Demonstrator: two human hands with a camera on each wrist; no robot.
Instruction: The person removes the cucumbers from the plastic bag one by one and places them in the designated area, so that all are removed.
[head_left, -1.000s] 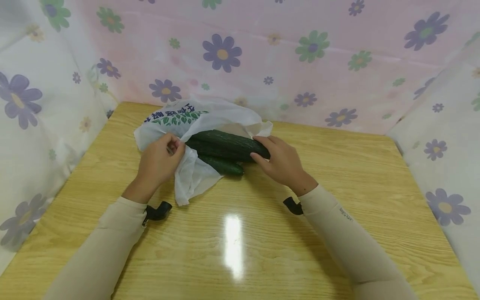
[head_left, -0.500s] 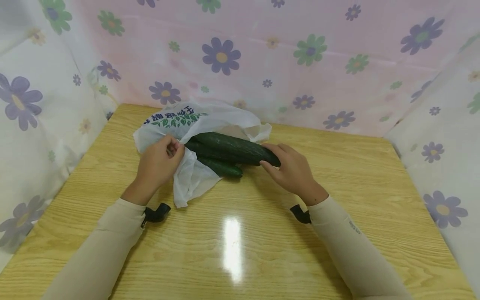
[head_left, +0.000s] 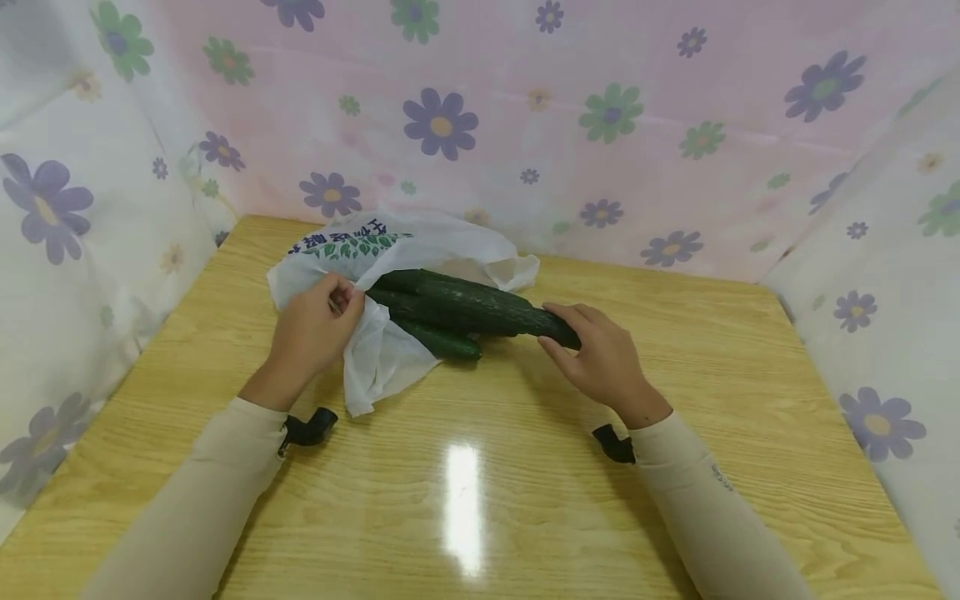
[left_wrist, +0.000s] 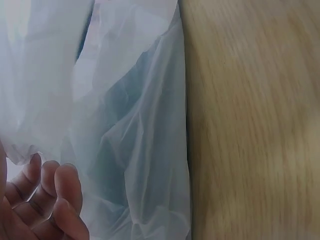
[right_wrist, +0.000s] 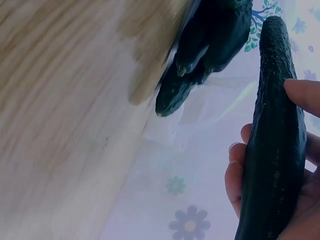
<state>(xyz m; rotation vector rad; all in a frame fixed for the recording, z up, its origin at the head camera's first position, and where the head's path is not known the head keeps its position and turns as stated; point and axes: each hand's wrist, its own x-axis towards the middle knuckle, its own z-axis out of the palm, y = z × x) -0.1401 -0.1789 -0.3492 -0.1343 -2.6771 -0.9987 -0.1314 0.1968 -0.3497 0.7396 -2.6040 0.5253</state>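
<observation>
A white plastic bag (head_left: pixel 442 237) with green leaf print and dark lettering lies on its side at the back left of the table. Its edge is pinched by my left hand (head_left: pixel 309 327), thumb against curled fingers. Several dark green cucumbers (head_left: pixel 450 312) stick out of the bag's mouth. My right hand (head_left: pixel 603 358) grips one cucumber (right_wrist: pixel 272 135) with thumb on one side and fingers on the other. In the right wrist view its far end shows apart from the other cucumbers (right_wrist: pixel 172 95). Thin bag plastic (left_wrist: pixel 145 130) fills much of the left wrist view.
The wooden table (head_left: pixel 360 517) carries a bright light reflection in front. Flower-printed curtains (head_left: pixel 510 133) hang along the back and both sides, close behind the bag. Black wrist mounts (head_left: pixel 311 427) sit at both cuffs.
My right hand has moved right and slightly toward me, drawing the gripped cucumber along with it. The left hand keeps its pinch on the bag, and the view has tilted up slightly.
</observation>
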